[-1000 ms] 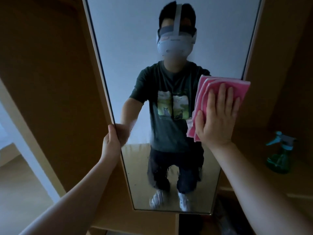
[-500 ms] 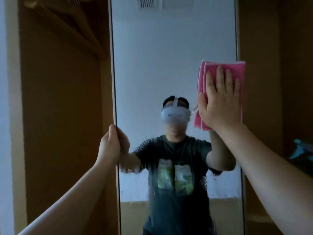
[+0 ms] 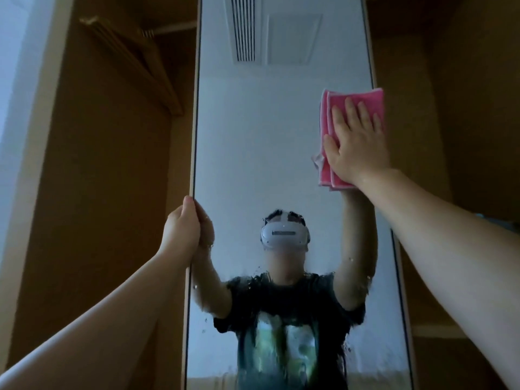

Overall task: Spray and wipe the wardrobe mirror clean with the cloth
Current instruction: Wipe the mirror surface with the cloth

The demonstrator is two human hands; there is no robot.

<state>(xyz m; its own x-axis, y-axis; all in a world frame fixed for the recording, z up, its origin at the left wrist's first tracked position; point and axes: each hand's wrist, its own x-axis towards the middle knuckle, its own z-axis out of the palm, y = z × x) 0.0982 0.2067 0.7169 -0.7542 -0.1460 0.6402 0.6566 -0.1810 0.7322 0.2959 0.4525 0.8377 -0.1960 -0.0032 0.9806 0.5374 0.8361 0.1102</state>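
Observation:
A tall wardrobe mirror [image 3: 253, 136] fills the middle of the view, with wet streaks and droplets across its lower half. My right hand [image 3: 356, 142] lies flat with straight fingers on a folded pink cloth [image 3: 365, 101], pressing it against the glass near the mirror's right edge, high up. My left hand [image 3: 181, 229] grips the mirror's left edge at about mid height, fingers wrapped round the frame. The spray bottle is out of view.
Wooden wardrobe panels [image 3: 98, 192] stand on both sides of the mirror. Several wooden hangers [image 3: 132, 63] hang on a rail at the upper left. A shelf edge [image 3: 439, 332] shows at the lower right.
My view has tilted upward and my right hand has carried the cloth up the right side of the mirror. My left hand still holds the left edge. The spray bottle has left the view.

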